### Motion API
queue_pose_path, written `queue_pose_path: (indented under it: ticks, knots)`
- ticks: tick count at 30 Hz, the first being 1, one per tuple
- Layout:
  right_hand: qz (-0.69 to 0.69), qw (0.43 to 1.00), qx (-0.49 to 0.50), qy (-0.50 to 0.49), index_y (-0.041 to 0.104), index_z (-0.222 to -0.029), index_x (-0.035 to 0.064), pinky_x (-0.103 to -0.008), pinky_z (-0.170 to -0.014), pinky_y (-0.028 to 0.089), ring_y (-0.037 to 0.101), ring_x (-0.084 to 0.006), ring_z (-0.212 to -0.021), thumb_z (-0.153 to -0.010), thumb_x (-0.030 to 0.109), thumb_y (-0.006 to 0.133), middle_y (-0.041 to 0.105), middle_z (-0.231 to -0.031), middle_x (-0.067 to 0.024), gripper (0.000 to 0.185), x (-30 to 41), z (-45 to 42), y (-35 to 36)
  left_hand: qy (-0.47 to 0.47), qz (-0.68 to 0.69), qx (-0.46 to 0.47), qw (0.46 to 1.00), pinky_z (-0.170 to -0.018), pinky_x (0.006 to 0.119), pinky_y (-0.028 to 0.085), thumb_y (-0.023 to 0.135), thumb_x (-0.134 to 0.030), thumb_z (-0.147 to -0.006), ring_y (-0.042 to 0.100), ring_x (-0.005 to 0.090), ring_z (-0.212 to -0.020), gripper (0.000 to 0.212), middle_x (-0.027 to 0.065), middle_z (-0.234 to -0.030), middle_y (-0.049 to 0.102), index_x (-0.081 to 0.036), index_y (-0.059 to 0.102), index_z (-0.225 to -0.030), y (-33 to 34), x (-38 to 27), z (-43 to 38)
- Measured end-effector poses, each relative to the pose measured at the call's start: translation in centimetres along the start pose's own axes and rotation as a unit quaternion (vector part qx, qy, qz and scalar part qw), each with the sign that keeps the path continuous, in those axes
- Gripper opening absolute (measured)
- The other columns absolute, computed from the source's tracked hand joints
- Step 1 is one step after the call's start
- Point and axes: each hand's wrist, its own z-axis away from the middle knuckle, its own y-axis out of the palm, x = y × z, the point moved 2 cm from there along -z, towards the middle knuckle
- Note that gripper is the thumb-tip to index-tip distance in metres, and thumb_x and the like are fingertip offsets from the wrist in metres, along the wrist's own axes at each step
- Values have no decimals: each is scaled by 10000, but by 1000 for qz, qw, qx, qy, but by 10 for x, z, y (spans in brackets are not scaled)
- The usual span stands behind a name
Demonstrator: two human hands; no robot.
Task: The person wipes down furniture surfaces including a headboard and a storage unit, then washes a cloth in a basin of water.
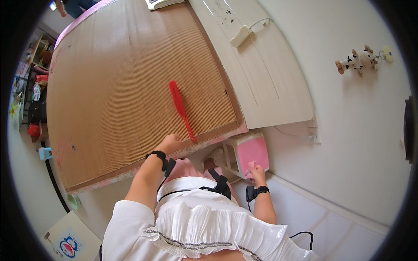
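A red long-handled brush (179, 106) lies on the bamboo sleeping mat (130, 84) of a bed, its handle pointing towards me. My left hand (171, 143) is at the mat's near edge, just left of the handle's end and apart from it. The fingers are partly bent, and what lies under them is hidden. Over a stool with a pink seat (254, 150), my right hand (256, 173) has a small pink thing, seemingly cloth, at its fingers. Its outline blends with the seat.
A pale headboard (271, 88) bears a white power strip (241, 36). A plush cow (359, 62) hangs on the right wall. Folded white cloth (163, 3) lies at the bed's far end. Another person (76, 6) stands beyond the bed. Filled shelves stand at the left.
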Motion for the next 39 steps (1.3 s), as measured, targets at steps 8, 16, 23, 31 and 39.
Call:
queue_pose_path:
  ticks: [8,16,23,31,39]
  knots:
    - [31,997,-69,-15,520,-866,58,-346,-411,443,569,-154,-575,-782,90,718,587,-765,-79,217,81,152,164,25,-27,-4,999,-882,369,530,650,-297,-852,674,280,-1006,399,150,-1058,706,-42,672,-1158,-184,208,-33]
    - [-95,984,-101,115,515,-1129,-13,-357,-380,436,617,-213,-551,-796,4,673,646,-858,-174,369,51,239,220,57,52,8,997,-885,378,524,625,-276,-850,671,300,-1018,381,175,-1058,704,-28,677,-1135,-248,231,-27]
    - [-54,978,-173,107,550,-1074,13,-341,-371,421,611,-194,-507,-830,47,630,657,-776,-141,259,45,212,180,37,31,1,999,-856,369,531,634,-278,-862,677,290,-989,373,157,-1051,703,-28,677,-1136,-224,227,-32]
    - [-58,975,-207,62,511,-887,2,-320,-399,415,587,-170,-484,-759,-8,679,651,-721,-122,211,96,218,161,53,85,-4,995,-836,346,529,654,-243,-868,672,227,-949,359,118,-1006,705,-9,673,-1140,-207,235,-54]
    - [-139,984,-104,30,580,-980,-4,-297,-383,389,573,-133,-508,-828,75,635,684,-773,-111,181,69,192,155,60,123,24,990,-830,344,529,644,-252,-882,675,220,-948,355,118,-1004,710,-19,679,-1148,-183,222,-61]
